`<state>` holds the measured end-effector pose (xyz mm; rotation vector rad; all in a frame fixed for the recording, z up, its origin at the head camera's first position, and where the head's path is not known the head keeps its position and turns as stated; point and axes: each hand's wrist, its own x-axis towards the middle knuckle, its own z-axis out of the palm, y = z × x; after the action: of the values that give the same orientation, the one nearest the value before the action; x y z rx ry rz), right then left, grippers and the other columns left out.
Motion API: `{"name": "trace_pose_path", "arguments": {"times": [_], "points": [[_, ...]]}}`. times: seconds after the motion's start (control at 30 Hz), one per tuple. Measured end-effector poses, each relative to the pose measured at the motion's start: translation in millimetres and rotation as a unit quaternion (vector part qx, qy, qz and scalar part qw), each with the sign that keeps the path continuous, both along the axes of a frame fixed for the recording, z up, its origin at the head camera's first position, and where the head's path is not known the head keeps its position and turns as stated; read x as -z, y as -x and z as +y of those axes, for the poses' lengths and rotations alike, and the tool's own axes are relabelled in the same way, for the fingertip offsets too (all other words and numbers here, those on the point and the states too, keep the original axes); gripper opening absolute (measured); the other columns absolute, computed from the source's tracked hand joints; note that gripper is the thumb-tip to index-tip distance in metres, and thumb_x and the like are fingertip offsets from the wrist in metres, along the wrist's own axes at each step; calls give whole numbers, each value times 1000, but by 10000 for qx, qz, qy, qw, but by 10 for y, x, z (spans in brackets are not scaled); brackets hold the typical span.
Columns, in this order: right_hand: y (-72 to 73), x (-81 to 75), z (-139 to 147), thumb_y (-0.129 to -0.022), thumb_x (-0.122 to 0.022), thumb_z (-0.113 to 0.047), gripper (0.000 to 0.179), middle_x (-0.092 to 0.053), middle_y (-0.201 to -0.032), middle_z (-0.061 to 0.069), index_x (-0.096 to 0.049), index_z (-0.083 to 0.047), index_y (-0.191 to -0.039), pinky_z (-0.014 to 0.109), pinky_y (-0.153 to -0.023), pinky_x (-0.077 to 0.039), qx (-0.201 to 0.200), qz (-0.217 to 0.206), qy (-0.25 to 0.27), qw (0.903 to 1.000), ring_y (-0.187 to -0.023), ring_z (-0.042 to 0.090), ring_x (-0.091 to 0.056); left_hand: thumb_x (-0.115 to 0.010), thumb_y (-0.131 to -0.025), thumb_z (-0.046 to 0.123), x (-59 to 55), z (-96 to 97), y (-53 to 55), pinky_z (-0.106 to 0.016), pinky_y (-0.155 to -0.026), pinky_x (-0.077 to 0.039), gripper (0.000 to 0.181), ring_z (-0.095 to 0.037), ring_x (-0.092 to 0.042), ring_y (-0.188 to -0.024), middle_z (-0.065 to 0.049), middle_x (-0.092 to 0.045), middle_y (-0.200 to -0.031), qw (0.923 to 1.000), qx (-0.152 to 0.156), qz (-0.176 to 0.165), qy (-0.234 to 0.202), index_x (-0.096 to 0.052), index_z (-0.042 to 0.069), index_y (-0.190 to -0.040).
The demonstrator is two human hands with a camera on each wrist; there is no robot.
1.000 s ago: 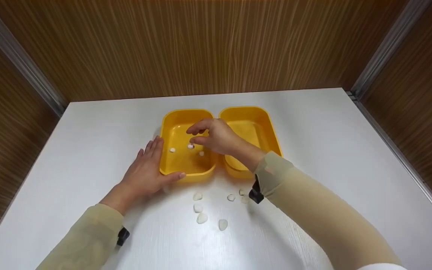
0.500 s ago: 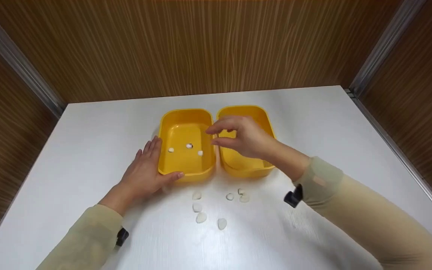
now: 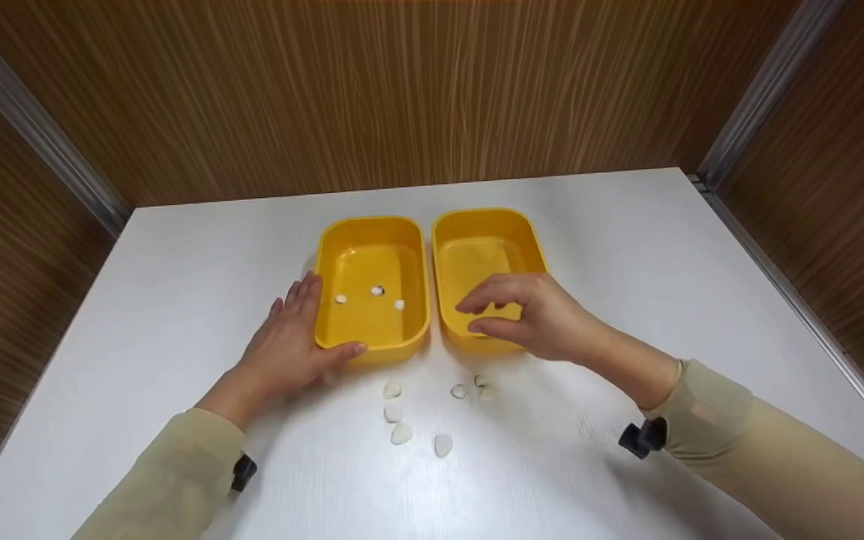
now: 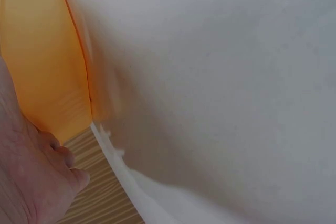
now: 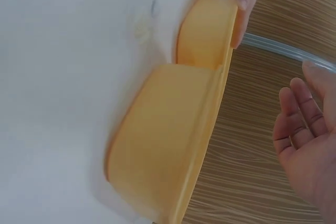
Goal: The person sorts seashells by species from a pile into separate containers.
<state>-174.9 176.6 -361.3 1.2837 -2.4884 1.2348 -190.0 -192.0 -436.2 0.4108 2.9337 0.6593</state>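
Note:
In the head view my left hand [image 3: 286, 337] rests against the left and front sides of the left yellow box [image 3: 349, 259], its thumb along the front rim. Three small white pieces lie in that box, among them a dark-marked shell [image 3: 377, 290]. Over the front of the right yellow box [image 3: 477, 255] hovers my right hand [image 3: 544, 315], fingers loosely bent and thumb apart, with nothing between them. The right wrist view shows this hand [image 5: 310, 140] above and apart from the box wall [image 5: 157, 135]. Several pale seashells, such as a ribbed shell [image 3: 401, 433], lie in front of the boxes.
Both boxes stand side by side on a white tabletop [image 3: 252, 247]. A wood-grain panel [image 3: 402, 97] rises behind the table, with more panels at both sides. Another pale shell [image 3: 442, 445] lies nearest the front, and a small shell [image 3: 459, 391] lies before the right box.
My right hand has moved from above the left box to the right and nearer, over the right box's front. My left hand has stayed against the left box.

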Motion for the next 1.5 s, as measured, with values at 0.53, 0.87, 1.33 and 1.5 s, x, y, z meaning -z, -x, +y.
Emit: {"name": "trace_pose_path", "arguments": {"times": [0.53,0.87,1.33,1.5], "points": [[-372,566,111,-93,-82,-6,21,-79,-110,3,-80,-11,-114,38,-85,-62,-245,87,218,9994,-101,21,-74,-56,-84,90,16,-20,-9,-54,-131,-2,135,-35,-2,-164,-16,-3,-178,10000,-19,-37,84,3,4,-170],[-362,809,139,-91,-82,0,19,-80,-106,2,-80,-6,-109,41,-78,-63,-90,-4,108,9999,-97,22,-74,-58,-85,88,23,-38,10,-55,-131,-2,134,-34,-1,-164,-14,-1,-178,9999,-67,-111,77,4,5,-170],[-300,935,-17,-89,-86,-6,21,-78,-106,2,-81,-7,-109,33,-84,-57,-118,253,-628,9976,-97,19,-69,-57,-84,89,36,-57,0,-56,-131,-4,135,-36,-4,-163,-17,-5,-177,10000,30,88,-22,-1,0,-169],[-289,950,-46,-89,-87,-9,24,-77,-111,3,-81,-8,-113,34,-88,-58,25,117,-983,9951,-100,21,-69,-57,-84,89,36,-48,-4,-55,-131,-4,135,-35,-4,-163,-17,-4,-177,10000,15,62,-20,0,1,-169]]}}
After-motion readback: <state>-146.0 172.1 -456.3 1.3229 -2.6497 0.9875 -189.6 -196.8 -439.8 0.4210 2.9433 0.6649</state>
